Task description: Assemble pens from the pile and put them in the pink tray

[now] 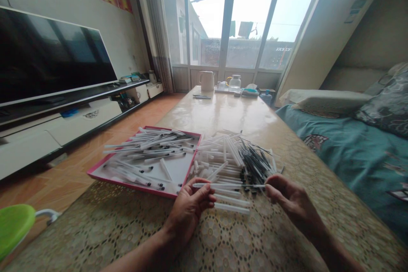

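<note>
Between thumb and fingers, my left hand [190, 200] pinches a slim translucent white tube [227, 185] that points right. My right hand [288, 195] is closed on a thin dark rod [256, 185], which lies in line with the tube's right end. Whether the rod's tip is inside the tube I cannot tell. Just beyond my hands is a heap of white tubes [219, 146], some loose ones lying near my left fingers. Beside it, nearer my right hand, spreads a bundle of thin black rods [255, 159] with dark ends.
Left of the heap, a shallow pink-edged tray [195, 153] holds many tubes with black ends. A kettle [207, 80], a glass pitcher [235, 82] and a tissue pack [250, 90] stand at the table's far end. A green stool [15, 225] is at lower left, a bed [334, 148] at right.
</note>
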`<control>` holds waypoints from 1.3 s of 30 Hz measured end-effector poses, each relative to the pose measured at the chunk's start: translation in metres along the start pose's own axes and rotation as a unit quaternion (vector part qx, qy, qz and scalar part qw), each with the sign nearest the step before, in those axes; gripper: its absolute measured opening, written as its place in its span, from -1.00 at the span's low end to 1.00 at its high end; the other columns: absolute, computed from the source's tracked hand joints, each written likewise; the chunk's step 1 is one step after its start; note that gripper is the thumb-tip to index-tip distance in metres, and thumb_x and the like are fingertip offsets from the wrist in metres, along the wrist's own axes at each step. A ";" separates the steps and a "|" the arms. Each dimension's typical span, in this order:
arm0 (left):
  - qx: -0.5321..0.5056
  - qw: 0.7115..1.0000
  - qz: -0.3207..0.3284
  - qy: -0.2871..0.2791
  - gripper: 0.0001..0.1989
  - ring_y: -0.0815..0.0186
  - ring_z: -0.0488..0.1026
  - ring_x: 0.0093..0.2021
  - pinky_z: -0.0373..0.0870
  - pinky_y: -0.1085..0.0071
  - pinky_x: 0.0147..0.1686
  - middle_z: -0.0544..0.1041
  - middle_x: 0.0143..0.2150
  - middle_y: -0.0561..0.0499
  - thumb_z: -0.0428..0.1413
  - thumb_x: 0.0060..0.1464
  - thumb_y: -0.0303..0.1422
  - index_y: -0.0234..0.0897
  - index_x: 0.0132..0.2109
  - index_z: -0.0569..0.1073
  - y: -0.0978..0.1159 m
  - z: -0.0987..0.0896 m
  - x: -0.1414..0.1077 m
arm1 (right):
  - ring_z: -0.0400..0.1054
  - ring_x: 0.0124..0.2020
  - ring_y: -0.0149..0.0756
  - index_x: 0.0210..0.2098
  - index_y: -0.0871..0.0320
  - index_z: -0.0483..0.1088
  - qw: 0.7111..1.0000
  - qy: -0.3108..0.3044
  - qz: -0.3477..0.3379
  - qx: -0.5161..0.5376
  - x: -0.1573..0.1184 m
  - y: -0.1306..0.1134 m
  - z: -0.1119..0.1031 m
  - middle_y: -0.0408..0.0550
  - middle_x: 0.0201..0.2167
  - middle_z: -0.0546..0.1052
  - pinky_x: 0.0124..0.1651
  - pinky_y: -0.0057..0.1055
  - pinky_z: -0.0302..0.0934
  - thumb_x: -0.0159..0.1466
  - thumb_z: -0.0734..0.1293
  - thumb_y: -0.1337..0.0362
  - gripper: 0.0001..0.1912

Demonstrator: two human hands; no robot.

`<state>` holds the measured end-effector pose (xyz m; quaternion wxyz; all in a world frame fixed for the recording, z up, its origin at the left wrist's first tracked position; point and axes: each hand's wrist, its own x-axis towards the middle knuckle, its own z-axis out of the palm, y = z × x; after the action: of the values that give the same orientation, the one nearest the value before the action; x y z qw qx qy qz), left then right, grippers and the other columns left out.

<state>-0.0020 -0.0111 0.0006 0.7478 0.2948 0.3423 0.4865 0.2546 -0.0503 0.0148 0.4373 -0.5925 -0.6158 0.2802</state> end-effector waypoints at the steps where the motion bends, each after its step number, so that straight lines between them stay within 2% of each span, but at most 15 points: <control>1: -0.004 1.000 -0.001 0.004 -0.74 0.44 0.47 -0.51 0.40 0.57 -0.51 0.53 -0.47 0.03 0.30 -0.10 -0.39 -0.34 -0.27 0.39 0.000 0.000 0.000 | 0.19 -0.57 -0.42 -0.46 0.16 0.35 0.999 0.039 0.008 0.009 0.002 0.005 -0.009 -0.23 -0.61 0.30 -0.52 -0.52 0.12 0.20 0.27 0.13 -0.77; 5: -0.005 1.000 0.002 0.017 -0.76 0.44 0.48 -0.51 0.41 0.57 -0.50 0.54 -0.46 0.02 0.28 -0.07 -0.44 -0.33 -0.26 0.37 0.000 0.002 -0.001 | 0.12 -0.64 -0.46 -0.49 0.16 0.30 0.980 0.192 0.042 0.043 0.008 0.027 -0.029 -0.27 -0.68 0.23 -0.57 -0.54 0.06 0.14 0.31 0.09 -0.74; 7: -0.001 1.000 0.003 0.026 -0.77 0.42 0.50 -0.49 0.43 0.55 -0.46 0.55 -0.44 -0.01 0.27 -0.06 -0.46 -0.35 -0.25 0.38 0.001 0.003 -0.001 | 0.18 -0.63 -0.42 -0.40 0.17 0.33 0.958 0.277 0.063 0.049 0.011 0.032 -0.026 -0.24 -0.65 0.30 -0.56 -0.52 0.11 0.12 0.33 0.06 -0.72; 9: 0.000 1.000 0.001 0.029 -0.75 0.37 0.53 -0.40 0.46 0.51 -0.38 0.57 -0.36 -0.06 0.24 -0.03 -0.49 -0.35 -0.19 0.39 0.003 0.005 -0.001 | 0.25 -0.62 -0.37 -0.34 0.18 0.34 0.945 0.317 0.081 0.024 0.014 0.034 -0.017 -0.18 -0.61 0.38 -0.55 -0.48 0.16 0.11 0.33 0.01 -0.66; 13: -0.006 1.000 0.003 0.009 -0.46 0.24 0.53 -0.14 0.46 0.41 -0.20 0.52 -0.06 -0.17 0.18 0.02 -0.56 -0.26 0.13 0.21 0.007 0.009 -0.005 | 0.31 -0.61 -0.31 -0.30 0.21 0.39 0.963 0.258 0.064 -0.038 0.018 0.030 0.003 -0.06 -0.55 0.48 -0.54 -0.44 0.20 0.16 0.27 -0.04 -0.60; 17: 0.027 0.999 0.027 -0.006 -0.20 0.19 0.52 -0.11 0.45 0.35 -0.20 0.46 0.02 -0.19 0.16 0.04 -0.52 -0.13 0.28 -0.11 0.005 0.010 -0.008 | 0.34 -0.60 -0.30 -0.29 0.20 0.42 0.965 0.236 0.031 -0.114 0.014 0.026 0.009 -0.06 -0.56 0.50 -0.52 -0.46 0.19 0.20 0.22 -0.04 -0.59; 19: 0.075 0.995 0.056 -0.028 -0.21 0.18 0.53 -0.17 0.47 0.33 -0.26 0.48 -0.03 -0.17 0.17 0.04 -0.47 -0.13 0.28 -0.11 0.003 0.010 -0.009 | 0.34 -0.61 -0.31 -0.31 0.19 0.43 0.960 0.240 0.020 -0.140 0.011 0.025 0.009 -0.08 -0.59 0.49 -0.53 -0.48 0.17 0.22 0.20 -0.03 -0.59; 22: 0.199 0.972 0.102 -0.077 -0.51 0.22 0.52 -0.29 0.46 0.34 -0.35 0.49 -0.18 -0.11 0.12 0.07 -0.39 -0.25 0.14 0.19 0.008 0.016 -0.020 | 0.36 -0.56 -0.30 -0.34 0.17 0.43 0.956 0.236 0.006 -0.176 0.007 0.025 0.009 -0.10 -0.58 0.49 -0.50 -0.49 0.16 0.24 0.18 -0.02 -0.61; 25: 0.401 0.897 0.119 -0.146 -0.78 0.29 0.47 -0.34 0.41 0.38 -0.36 0.50 -0.29 -0.07 0.10 0.05 -0.42 -0.32 -0.11 0.39 0.028 0.029 -0.043 | 0.38 -0.52 -0.28 -0.33 0.16 0.42 0.954 0.224 -0.002 -0.197 0.004 0.025 0.010 -0.11 -0.55 0.49 -0.46 -0.49 0.16 0.25 0.18 0.00 -0.63; 28: 0.567 0.781 0.132 -0.226 -0.79 0.32 0.43 -0.35 0.37 0.42 -0.37 0.51 -0.29 -0.04 0.10 0.01 -0.49 -0.29 -0.15 0.42 0.059 0.039 -0.062 | 0.38 -0.51 -0.28 -0.32 0.16 0.42 0.958 0.211 -0.008 -0.195 0.002 0.028 0.012 -0.10 -0.54 0.49 -0.44 -0.48 0.17 0.26 0.17 -0.01 -0.62; 30: 0.647 0.703 0.161 -0.248 -0.84 0.32 0.41 -0.33 0.33 0.42 -0.34 0.50 -0.31 0.00 0.06 0.02 -0.51 -0.26 -0.21 0.43 0.080 0.032 -0.058 | 0.38 -0.51 -0.27 -0.32 0.17 0.42 0.961 0.202 -0.011 -0.189 0.001 0.030 0.012 -0.10 -0.55 0.48 -0.44 -0.47 0.17 0.26 0.17 -0.01 -0.62; 32: 0.709 0.640 0.199 -0.219 -0.82 0.31 0.40 -0.32 0.30 0.41 -0.32 0.48 -0.33 0.00 -0.03 0.07 -0.53 -0.25 -0.26 0.44 0.099 0.013 -0.040 | 0.37 -0.51 -0.28 -0.31 0.17 0.41 0.965 0.192 -0.019 -0.180 0.001 0.032 0.012 -0.10 -0.54 0.48 -0.45 -0.46 0.18 0.27 0.18 0.00 -0.64; 35: 0.793 0.556 0.219 -0.115 -0.77 0.21 0.40 -0.23 0.29 0.34 -0.25 0.48 -0.24 -0.09 -0.05 0.02 -0.54 -0.29 -0.23 0.46 0.123 -0.030 0.001 | 0.36 -0.49 -0.30 -0.30 0.15 0.39 0.975 0.137 -0.071 -0.159 -0.001 0.025 0.011 -0.10 -0.49 0.48 -0.42 -0.45 0.21 0.28 0.20 0.06 -0.71; 36: 0.815 0.532 0.214 -0.085 -0.74 0.17 0.39 -0.18 0.28 0.30 -0.20 0.48 -0.19 -0.12 -0.05 0.00 -0.54 -0.29 -0.20 0.46 0.129 -0.044 0.013 | 0.35 -0.47 -0.31 -0.30 0.14 0.38 0.978 0.093 -0.099 -0.155 -0.003 0.020 0.012 -0.09 -0.47 0.47 -0.40 -0.45 0.22 0.28 0.21 0.09 -0.74; 39: 0.847 0.491 0.189 -0.080 -0.72 0.11 0.36 -0.10 0.26 0.29 -0.15 0.47 -0.16 -0.14 -0.06 0.02 -0.53 -0.28 -0.17 0.48 0.139 -0.073 0.037 | 0.34 -0.31 -0.26 -0.28 0.12 0.37 0.964 -0.079 -0.189 -0.168 -0.009 -0.002 0.019 -0.06 -0.36 0.44 -0.23 -0.37 0.24 0.26 0.25 0.14 -0.81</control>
<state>-0.1221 0.0802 0.0568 0.0530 0.8817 0.4642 0.0661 0.2363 -0.0556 0.0059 0.3266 -0.5062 -0.7873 0.1314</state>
